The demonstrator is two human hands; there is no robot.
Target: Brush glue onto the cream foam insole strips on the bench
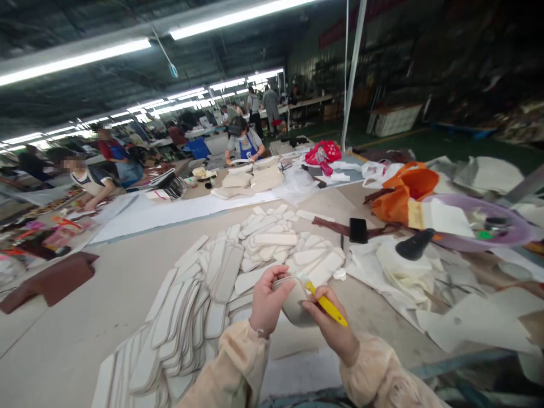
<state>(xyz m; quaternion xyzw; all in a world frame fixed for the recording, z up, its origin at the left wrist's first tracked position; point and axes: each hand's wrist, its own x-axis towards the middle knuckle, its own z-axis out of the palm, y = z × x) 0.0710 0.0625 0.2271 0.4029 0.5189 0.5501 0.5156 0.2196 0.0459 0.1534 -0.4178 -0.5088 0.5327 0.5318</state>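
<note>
My left hand (271, 300) is closed on the near-left edge of a pale beige padded piece (295, 303) with rounded corners, thumb over the top. My right hand (334, 323) grips a yellow-handled brush (329, 309), whose bristle end lies against the upper right edge of that piece. The fingers of the right hand also lie close to the piece's right side. On the table beyond and to the left spreads a large heap of flat, rounded off-white strips (223, 272), with overlapping rows of them (170, 334) nearest my left arm.
A black phone (358, 230) lies right of the heap. Further right are a dark cone-shaped object (414, 245), a purple basin (501, 226) and an orange bag (406, 190). Brown material (51, 283) lies at left. Across the table a person in a blue apron (246, 147) works.
</note>
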